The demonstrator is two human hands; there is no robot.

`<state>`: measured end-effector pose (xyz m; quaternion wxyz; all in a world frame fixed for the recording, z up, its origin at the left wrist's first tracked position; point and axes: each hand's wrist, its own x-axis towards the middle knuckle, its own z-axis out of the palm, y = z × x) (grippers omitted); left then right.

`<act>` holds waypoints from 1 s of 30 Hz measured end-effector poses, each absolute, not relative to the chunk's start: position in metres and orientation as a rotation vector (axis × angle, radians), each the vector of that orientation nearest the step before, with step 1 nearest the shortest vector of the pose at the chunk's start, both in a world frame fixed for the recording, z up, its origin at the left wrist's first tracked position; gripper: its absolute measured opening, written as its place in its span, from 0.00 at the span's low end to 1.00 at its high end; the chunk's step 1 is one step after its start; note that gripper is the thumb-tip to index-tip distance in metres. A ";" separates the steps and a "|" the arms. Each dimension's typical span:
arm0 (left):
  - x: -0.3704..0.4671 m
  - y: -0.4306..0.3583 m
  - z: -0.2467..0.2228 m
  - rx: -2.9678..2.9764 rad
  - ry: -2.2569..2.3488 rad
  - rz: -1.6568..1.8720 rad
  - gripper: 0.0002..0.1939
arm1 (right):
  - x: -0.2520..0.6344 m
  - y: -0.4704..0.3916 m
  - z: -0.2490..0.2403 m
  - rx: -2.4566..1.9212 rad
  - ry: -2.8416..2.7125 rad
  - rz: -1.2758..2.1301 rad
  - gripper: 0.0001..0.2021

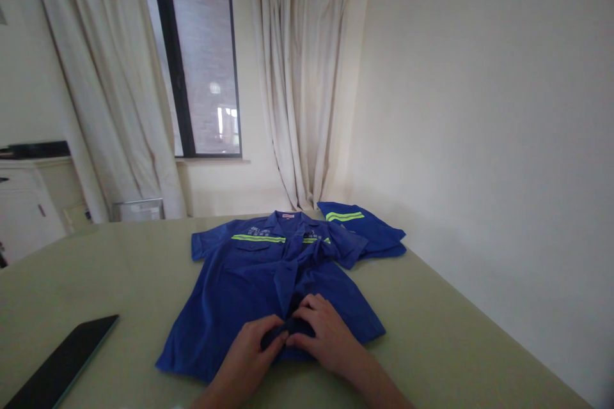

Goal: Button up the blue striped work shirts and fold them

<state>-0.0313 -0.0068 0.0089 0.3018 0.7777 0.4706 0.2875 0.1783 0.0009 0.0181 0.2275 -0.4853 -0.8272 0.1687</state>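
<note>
A blue short-sleeved shirt with yellow-green reflective stripes lies spread on the pale green table, collar away from me. At its lower front edge, my left hand pinches the cloth between thumb and fingers. Close beside it, my right hand is also closed on the front edge, the fingertips of both hands almost meeting. Dark cloth shows bunched between the hands. The shirt front is wrinkled above them, and whatever small part lies under the fingertips is hidden.
Another blue garment with a reflective stripe lies folded behind the shirt's right sleeve. A dark flat object rests on the table at the near left. A wall runs along the table's right edge.
</note>
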 end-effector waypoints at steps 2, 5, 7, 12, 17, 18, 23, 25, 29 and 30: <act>-0.033 -0.002 0.007 2.004 1.238 0.809 0.17 | 0.183 0.004 0.019 -1.321 -2.301 0.481 0.16; -0.037 0.008 -0.005 1.885 1.410 0.964 0.20 | 0.181 0.006 0.017 -1.381 -2.319 0.425 0.08; -0.040 0.012 -0.014 1.828 1.509 1.048 0.23 | 0.178 0.006 0.014 -1.398 -2.328 0.382 0.06; -0.039 0.007 -0.015 1.841 1.454 1.163 0.21 | 0.173 0.005 0.013 -1.363 -2.135 0.440 0.06; -0.036 0.001 -0.016 1.971 1.471 1.253 0.17 | 0.178 0.007 0.019 -1.275 -1.863 0.677 0.08; -0.037 0.002 -0.017 2.027 1.471 1.253 0.17 | 0.178 0.006 0.019 -1.280 -1.895 0.656 0.06; -0.047 0.005 -0.016 2.066 1.744 1.403 0.23 | 0.173 0.002 0.011 -1.443 -2.130 0.414 0.13; -0.051 0.005 -0.009 2.026 1.844 1.483 0.23 | 0.170 0.003 0.007 -1.522 -2.132 0.351 0.13; -0.052 0.005 0.004 1.999 1.886 1.634 0.20 | 0.167 0.006 0.006 -1.585 -2.120 0.277 0.07; -0.051 0.005 0.005 2.038 1.857 1.652 0.20 | 0.167 0.006 0.008 -1.561 -2.085 0.296 0.07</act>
